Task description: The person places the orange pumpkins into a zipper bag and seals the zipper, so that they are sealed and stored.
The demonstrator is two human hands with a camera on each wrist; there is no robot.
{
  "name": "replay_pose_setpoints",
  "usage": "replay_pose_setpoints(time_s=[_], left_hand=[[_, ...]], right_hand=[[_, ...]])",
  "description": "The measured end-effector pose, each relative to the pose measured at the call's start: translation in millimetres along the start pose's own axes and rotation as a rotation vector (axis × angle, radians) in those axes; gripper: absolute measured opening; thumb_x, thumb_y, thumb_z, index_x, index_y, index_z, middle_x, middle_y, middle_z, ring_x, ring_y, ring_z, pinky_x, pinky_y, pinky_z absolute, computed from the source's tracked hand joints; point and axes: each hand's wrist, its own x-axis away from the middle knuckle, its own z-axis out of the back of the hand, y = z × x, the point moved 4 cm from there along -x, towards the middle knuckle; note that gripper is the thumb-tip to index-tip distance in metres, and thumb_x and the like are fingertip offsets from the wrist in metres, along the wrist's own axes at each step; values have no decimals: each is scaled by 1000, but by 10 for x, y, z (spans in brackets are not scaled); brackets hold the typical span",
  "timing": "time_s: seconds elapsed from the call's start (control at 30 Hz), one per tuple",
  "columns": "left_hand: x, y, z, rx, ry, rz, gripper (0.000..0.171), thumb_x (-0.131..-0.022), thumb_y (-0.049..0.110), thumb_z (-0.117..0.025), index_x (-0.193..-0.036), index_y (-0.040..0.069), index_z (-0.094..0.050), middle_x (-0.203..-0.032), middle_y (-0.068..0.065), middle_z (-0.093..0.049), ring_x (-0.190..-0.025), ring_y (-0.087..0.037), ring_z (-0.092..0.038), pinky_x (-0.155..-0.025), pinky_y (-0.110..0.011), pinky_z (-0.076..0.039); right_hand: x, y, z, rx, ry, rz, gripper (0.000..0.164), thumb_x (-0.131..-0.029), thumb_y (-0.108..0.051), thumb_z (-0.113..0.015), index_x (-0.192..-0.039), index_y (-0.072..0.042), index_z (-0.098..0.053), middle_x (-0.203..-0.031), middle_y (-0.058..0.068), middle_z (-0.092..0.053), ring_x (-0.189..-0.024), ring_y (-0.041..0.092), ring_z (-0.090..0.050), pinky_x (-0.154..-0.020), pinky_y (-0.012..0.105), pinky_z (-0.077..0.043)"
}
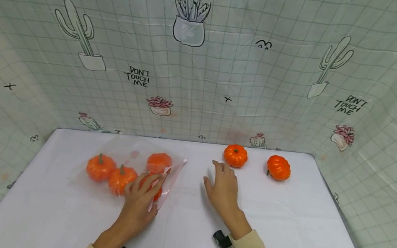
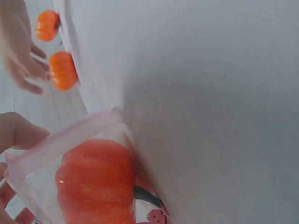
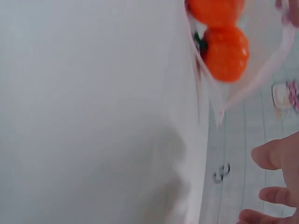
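A clear zip bag (image 1: 111, 145) with a pinkish rim lies on the left of the table, with several small orange pumpkins inside, among them one pumpkin (image 2: 98, 182) close to the mouth. My left hand (image 1: 139, 202) holds the bag by its rim, thumb on one side and fingers on the other. My right hand (image 1: 224, 189) has its fingers spread and holds nothing. Just beyond its fingertips sits a loose pumpkin (image 1: 235, 156), stem up. Farther right, another loose pumpkin (image 1: 278, 168) lies tipped, its stem toward the lower left.
A white cloth covers the table (image 1: 182, 240). Behind and at both sides hangs a checked curtain (image 1: 214, 67) printed with potted cacti, and it meets the table's far edge close behind the loose pumpkins. A dark wrist camera (image 1: 222, 239) sits at the right sleeve.
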Motion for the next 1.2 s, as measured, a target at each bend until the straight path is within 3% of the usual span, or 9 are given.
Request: replay_pose_setpoints(time_s=[0.2,0.43,0.63,0.87,1.0,1.2], left_hand=[[3,13,12,2,-8,-1,81,-67,-11,-91,-143,3,-65,-142,-10,-58,-138,-40,-40,-100,-62,-35],[17,6,21,-4,-19,15,81,-68,-10,-91,-143,4,-65,-142,-11,-59,-138,-39,-40,-101,-62,-36],[18,6,14,-12,-25,21,81,-69,-9,-91,-144,4,-64,-142,-10,-58,-138,-39,-40,-102,-63,-36],[18,2,-11,-2,-40,34,81,-70,-8,-91,-145,5,-64,-144,-10,-57,-140,-39,-39,-103,-62,-35],[15,0,-16,-3,-63,53,81,-72,-5,-92,-146,6,-63,-145,-10,-56,-141,-39,-37,-106,-63,-34],[17,0,-6,8,-44,46,80,-71,-7,-91,-145,4,-64,-144,-10,-57,-141,-39,-37,-105,-62,-33]], right_hand=[[-168,413,188,29,28,-123,60,-92,-19,-82,-138,9,-55,-129,30,-56,-114,48,-55,-97,57,-47],[-372,738,248,64,-7,-205,82,-91,-24,-84,-153,8,-41,-143,34,-47,-125,52,-48,-107,62,-41],[-507,857,228,97,-68,-199,90,-89,-32,-86,-155,8,-38,-149,35,-43,-130,54,-45,-108,67,-39],[-608,965,162,114,-146,-226,86,-92,-32,-83,-156,4,-39,-150,32,-46,-133,51,-45,-110,65,-40],[-628,973,150,81,-155,-225,84,-93,-29,-83,-156,4,-39,-150,31,-49,-133,51,-46,-112,64,-39],[-612,983,120,66,-140,-202,85,-89,-31,-87,-152,5,-42,-143,31,-55,-127,50,-49,-109,63,-41]])
